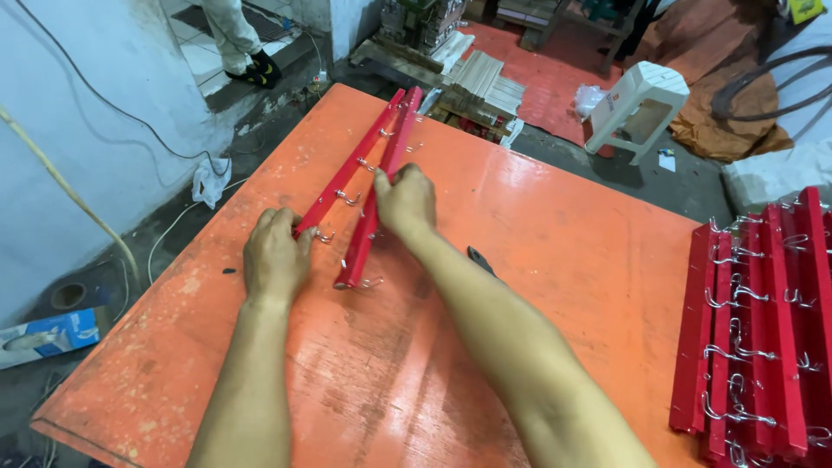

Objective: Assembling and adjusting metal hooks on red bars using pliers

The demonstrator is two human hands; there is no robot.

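While both hands lay on the orange worktop (537,251), two long red wooden strips fitted with small metal hooks rested side by side near its far left edge, converging toward the far end. The left hand (276,257) lay flat over the near end of the left strip (351,178), its grip spread rather than closed round the wood. The right hand (406,201) pressed on the middle of the right strip (381,191), fingers curled over it; whether they closed fully round the wood could not be told. Each strip looked stiff, light and smoothly painted, hence probably somewhat slippery; the projecting hooks (347,198) could snag fingers, so the bare wood between hooks seemed the safest place to hold. A stack of similar hooked red strips (763,329) lay at the right edge. The worktop appeared scuffed and worn. Beyond it were a concrete floor, a white plastic stool (637,100), bundled pale wooden slats (481,82) and the legs of another person (238,39).
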